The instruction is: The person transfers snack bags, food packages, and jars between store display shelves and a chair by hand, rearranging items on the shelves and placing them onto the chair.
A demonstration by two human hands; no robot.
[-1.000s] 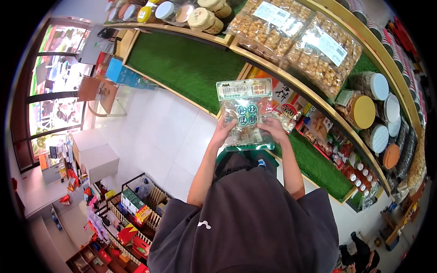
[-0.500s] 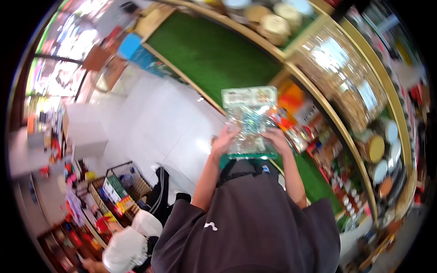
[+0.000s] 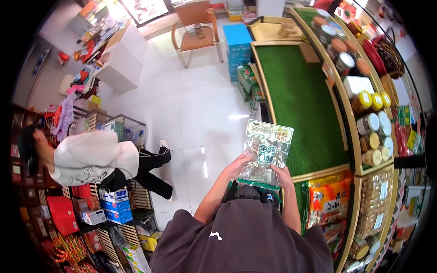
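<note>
Clear snack bag [image 3: 265, 157] held in front of the torso, header end pointing away from the body. Left edge grasped by left hand [image 3: 237, 165], right edge by right hand [image 3: 284, 176], right grip's thumb on the front. Turf-lined display shelf [image 3: 305, 100] partly overlapped by bag in view; orange snack packets [image 3: 331, 198] shelved nearer, at right.

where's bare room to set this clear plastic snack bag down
Right of the snack bag, the green turf shelf is bare between its pale wooden left rim and the lidded jars, short of the brown block at its far end. It's crowded among those jars and the orange packets.
</note>
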